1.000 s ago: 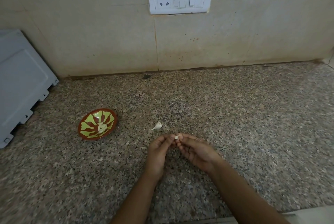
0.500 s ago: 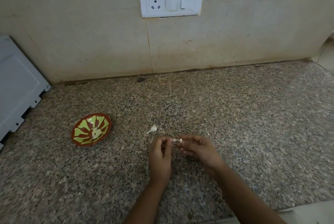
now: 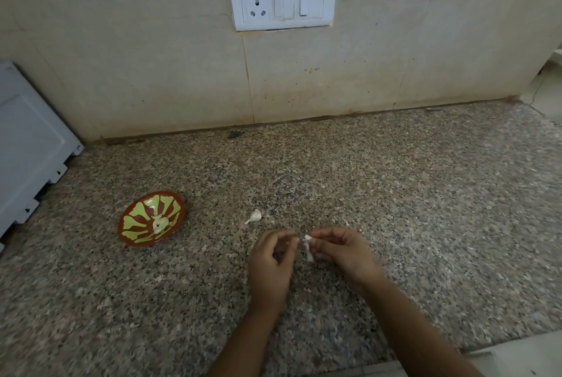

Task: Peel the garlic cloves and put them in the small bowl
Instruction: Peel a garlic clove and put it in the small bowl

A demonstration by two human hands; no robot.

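1. Your right hand (image 3: 340, 250) pinches a small whitish garlic clove (image 3: 308, 238) between thumb and fingertips, just above the speckled brown granite countertop (image 3: 395, 200). A pale strip of papery skin (image 3: 309, 253) hangs down from the clove, so I judge the peeling is only partly done.

2. Your left hand (image 3: 270, 258) sits just beside the clove, on its left, fingers curled with thumb and forefinger close together. Whether it has hold of the skin's edge I cannot tell; the gap between the two hands is narrow and a little blurred.

3. The relation to mind: the loose skin trails downward, towards you, from the pinch, and your left hand is the nearer one to it. Pulling the strip down and away from the right-hand grip looks like the sensible line.

4. The small shallow bowl, brown-rimmed with a yellow-green petal pattern (image 3: 133, 235), rests on the countertop well to the left of both hands. Your left hand is the nearer to it, yet the clove is in your right, so dropping it in will mean a reach across or a handover.

5. Inside the bowl lies at least one pale peeled clove (image 3: 158, 224), near the middle.

6. A second unpeeled white garlic clove (image 3: 254, 216) lies on the countertop between the bowl and your hands, its thin tail pointing lower-left. It is near your left hand and is still to be peeled.
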